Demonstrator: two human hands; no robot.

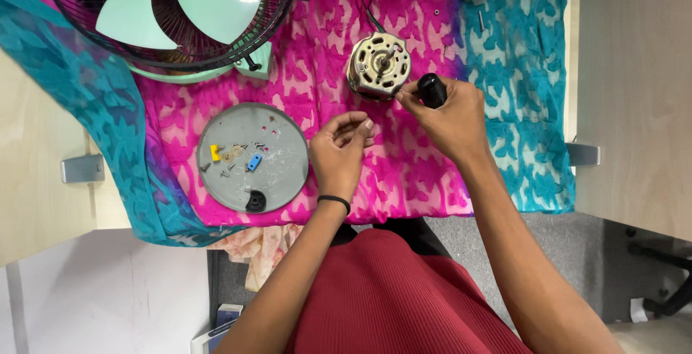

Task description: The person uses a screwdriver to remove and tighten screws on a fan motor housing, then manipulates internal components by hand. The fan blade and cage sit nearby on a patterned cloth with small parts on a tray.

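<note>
A small metal fan motor [378, 65] with a shaft and black wires lies on a pink and teal patterned cloth [317, 73]. My right hand [450, 120] grips a black screwdriver handle [432, 90] just right of the motor, its tip hidden by my fingers. My left hand [339, 151] hovers below the motor with fingers curled, fingertips pinched together; whether they hold anything small I cannot tell. It wears a black band at the wrist.
A grey round plate [285, 174] left of my left hand holds several screws, a yellow piece, a blue piece and a black cap. A mint-green fan with black wire guard [173, 15] sits at the top left. Wooden desktops flank the cloth.
</note>
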